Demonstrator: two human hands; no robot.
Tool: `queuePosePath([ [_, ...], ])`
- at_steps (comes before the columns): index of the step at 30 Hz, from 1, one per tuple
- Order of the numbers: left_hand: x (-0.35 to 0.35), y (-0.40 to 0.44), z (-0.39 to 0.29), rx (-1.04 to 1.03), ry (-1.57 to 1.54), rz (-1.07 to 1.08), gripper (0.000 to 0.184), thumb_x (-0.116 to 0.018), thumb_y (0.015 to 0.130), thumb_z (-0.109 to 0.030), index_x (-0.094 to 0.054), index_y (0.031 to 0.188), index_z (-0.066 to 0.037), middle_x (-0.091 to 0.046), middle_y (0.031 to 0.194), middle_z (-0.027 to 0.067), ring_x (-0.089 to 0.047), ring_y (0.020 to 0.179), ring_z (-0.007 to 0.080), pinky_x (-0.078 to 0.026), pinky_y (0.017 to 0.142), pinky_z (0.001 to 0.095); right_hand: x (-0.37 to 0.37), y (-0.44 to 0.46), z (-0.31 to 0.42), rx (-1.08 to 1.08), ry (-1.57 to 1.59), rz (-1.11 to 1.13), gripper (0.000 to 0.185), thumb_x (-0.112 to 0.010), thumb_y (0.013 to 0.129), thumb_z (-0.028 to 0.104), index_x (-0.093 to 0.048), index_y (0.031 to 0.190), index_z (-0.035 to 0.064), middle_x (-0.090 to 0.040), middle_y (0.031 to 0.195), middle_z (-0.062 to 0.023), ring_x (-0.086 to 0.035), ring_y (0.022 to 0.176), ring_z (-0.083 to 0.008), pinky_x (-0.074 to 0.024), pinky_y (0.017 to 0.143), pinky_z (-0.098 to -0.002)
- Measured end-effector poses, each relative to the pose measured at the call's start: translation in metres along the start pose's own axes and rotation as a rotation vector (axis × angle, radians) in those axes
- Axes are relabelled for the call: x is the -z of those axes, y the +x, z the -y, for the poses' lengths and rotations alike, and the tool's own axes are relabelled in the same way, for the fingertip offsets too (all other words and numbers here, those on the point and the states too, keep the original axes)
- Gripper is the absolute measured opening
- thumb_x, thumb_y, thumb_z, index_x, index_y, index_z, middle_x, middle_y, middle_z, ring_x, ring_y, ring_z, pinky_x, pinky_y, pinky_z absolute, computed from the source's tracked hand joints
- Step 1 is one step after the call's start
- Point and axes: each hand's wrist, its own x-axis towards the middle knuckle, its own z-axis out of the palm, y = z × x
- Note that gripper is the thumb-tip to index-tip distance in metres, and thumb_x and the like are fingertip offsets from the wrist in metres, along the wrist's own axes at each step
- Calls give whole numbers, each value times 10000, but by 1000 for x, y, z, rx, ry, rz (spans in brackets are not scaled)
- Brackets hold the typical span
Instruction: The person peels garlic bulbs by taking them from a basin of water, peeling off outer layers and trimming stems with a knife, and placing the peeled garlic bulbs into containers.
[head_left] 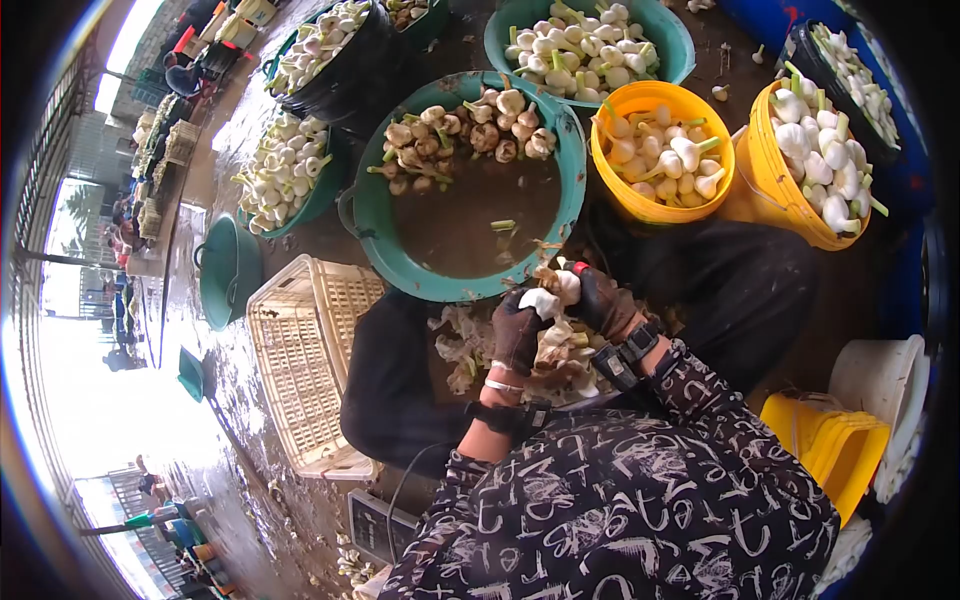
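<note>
My left hand [517, 335], in a dark, dirty glove, is closed around a white garlic bulb [541, 303]. Right against it, my right hand [603, 302], gloved too and with something red at a fingertip, is closed on a second garlic bulb [566, 287] with brownish skin hanging above it. Both hands meet over my lap, just below the near rim of a large green tub [367, 225]. Unpeeled brown garlic bulbs [420, 145] lie at that tub's far side. Under my wrists lie loose garlic skins [560, 365].
Yellow buckets of peeled garlic [650, 208] [830, 235] stand ahead to the right. Another green tub of garlic [490, 45] is behind them. To my left are a cream plastic crate [300, 370] and a green basin [225, 275]. A yellow container [845, 450] sits at my right.
</note>
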Motion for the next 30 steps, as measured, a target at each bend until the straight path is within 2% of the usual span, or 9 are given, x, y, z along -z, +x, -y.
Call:
queuePosePath([
  [5, -17, -25, -16, -213, 360, 131, 196, -584, 683, 71, -625, 854, -17, -631, 806, 36, -588, 733, 116, -493, 670, 253, 3, -6, -33, 126, -634, 139, 219, -559, 817, 219, -589, 915, 25, -615, 854, -137, -603, 774, -242, -475, 676, -332],
  [9, -17, -49, -57, -162, 670, 572, 248, -586, 717, 42, -632, 951, -29, -654, 873, 72, -598, 845, 135, -468, 756, 259, -6, -1, -75, -648, 1222, -45, 173, -523, 822, 190, -599, 893, 51, -606, 772, -112, -605, 721, -243, -473, 628, -291],
  [10, -7, -46, -54, -156, 720, 466, 246, -594, 728, 20, -630, 966, -27, -658, 871, 75, -602, 835, 137, -468, 757, 258, -1, 0, -54, -648, 1219, -49, 173, -523, 822, 190, -599, 893, 51, -606, 772, -112, -605, 721, -243, -473, 628, -291],
  [12, 8, -35, -46, -240, 1009, 172, 246, -608, 755, -44, -623, 998, -10, -666, 876, 88, -611, 801, 137, -472, 746, 266, 4, 0, -31, 314, -293, -88, 234, -475, 877, 245, -583, 918, 42, -616, 807, -84, -605, 724, -206, -472, 644, -276],
  [16, 19, -17, -46, -154, 952, 246, 270, -647, 759, -161, -633, 985, -12, -668, 861, 142, -639, 768, 210, -480, 712, 298, -8, -4, -62, 109, -74, 61, 277, -683, 708, 108, -565, 945, 28, -620, 862, -101, -614, 789, -221, -493, 691, -318],
  [20, 13, -15, -33, -123, 1370, 272, 318, -617, 763, -377, -670, 969, -140, -660, 840, 140, -628, 787, 323, -494, 704, 412, 8, 9, -28, -637, 566, -121, 277, -501, 875, 262, -570, 769, 16, -548, 669, -7, -475, 595, -93, -413, 533, -275],
  [23, 13, -10, -33, -48, 1389, 248, 389, -638, 749, -436, -650, 1029, -167, -676, 830, 85, -642, 787, 283, -502, 700, 383, 54, 22, -6, -130, -13, -175, 215, -450, 881, 163, -579, 814, 5, -574, 734, -108, -554, 671, -229, -444, 623, -318],
  [25, 6, -8, -35, -12, 1398, 240, 428, -638, 746, -458, -636, 1059, -166, -673, 869, 88, -638, 820, 281, -500, 714, 380, 95, 45, 4, 130, -159, -333, 203, -474, 857, 192, -567, 780, 29, -498, 608, -14, -466, 548, -122, -395, 516, -293],
  [30, 9, 7, -21, -100, 1402, 290, 465, -671, 733, -445, -630, 1050, -107, -672, 864, 107, -646, 820, 265, -500, 727, 361, 202, 101, 81, -370, -84, -300, 338, -507, 873, 356, -636, 845, 45, -574, 634, -36, -524, 507, -137, -435, 488, -284],
])
